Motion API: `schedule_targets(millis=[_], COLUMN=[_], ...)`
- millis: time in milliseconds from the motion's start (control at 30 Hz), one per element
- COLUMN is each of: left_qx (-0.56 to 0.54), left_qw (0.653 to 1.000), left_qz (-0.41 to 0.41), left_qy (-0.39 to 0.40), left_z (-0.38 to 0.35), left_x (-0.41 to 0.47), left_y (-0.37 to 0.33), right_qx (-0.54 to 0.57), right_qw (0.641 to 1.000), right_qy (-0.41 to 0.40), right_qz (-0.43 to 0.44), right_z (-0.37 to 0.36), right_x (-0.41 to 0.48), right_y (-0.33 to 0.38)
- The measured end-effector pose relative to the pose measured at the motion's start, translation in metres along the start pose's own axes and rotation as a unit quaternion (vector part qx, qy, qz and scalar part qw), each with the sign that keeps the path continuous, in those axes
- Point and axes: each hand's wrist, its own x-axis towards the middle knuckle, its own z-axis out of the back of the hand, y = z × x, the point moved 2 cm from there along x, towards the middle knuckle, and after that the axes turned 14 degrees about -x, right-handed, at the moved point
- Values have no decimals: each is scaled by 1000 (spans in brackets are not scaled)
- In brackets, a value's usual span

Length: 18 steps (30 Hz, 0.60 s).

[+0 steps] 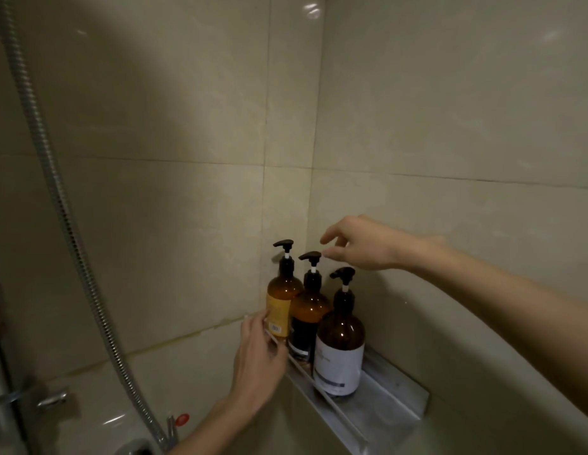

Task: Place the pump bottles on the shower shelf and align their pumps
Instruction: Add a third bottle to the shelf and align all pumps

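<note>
Standing in a row on the shelf (389, 394), three bottles.
Left hand (258, 359) grips the yellow-label bottle (281, 305) low down; right hand (358, 244), fingers apart and empty, hovers just beside the middle bottle's pump (310, 256).

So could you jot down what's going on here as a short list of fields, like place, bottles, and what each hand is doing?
place: tiled shower corner with a metal shelf
bottles: three brown pump bottles standing upright in a row on the shelf
yellow-label bottle: nearest the corner
black-label bottle: middle
white-label bottle: nearest the camera
pumps: all spouts point left
left hand: fingers on the yellow-label bottle
right hand: open, just beside the middle pump, not gripping it
also in view: shower hose
</note>
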Motion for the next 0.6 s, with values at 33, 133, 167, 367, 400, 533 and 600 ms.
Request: schedule_targets(millis=[33, 133, 167, 367, 400, 533, 600], left_qx=[-6, -30, -36, -84, -81, -43, -35], left_qw=[1000, 997, 996, 991, 992, 999, 999], left_qz=[3, 37, 45, 16, 15, 24, 24], left_qy=[14, 57, 68, 104, 92, 21, -7], left_z=[-1, -9, -12, -26, -25, -11, -3], left_x=[-3, -10, -12, -18, -17, 3, 20], left_y=[1, 2, 1, -7, -6, -1, -1], right_qx=[-4, -8, -10, 2, 10, 53, 38], right_qw=[1000, 998, 997, 998, 998, 998, 999], right_qy=[10, 60, 71, 61, 58, 18, 25], right_qz=[1, -2, -4, 0, 0, 15, 27], right_z=[3, 3, 1, -9, -8, 1, 2], right_x=[-8, -25, -29, -29, -26, -4, 14], right_y=[-3, -10, -11, -7, -5, 11, 23])
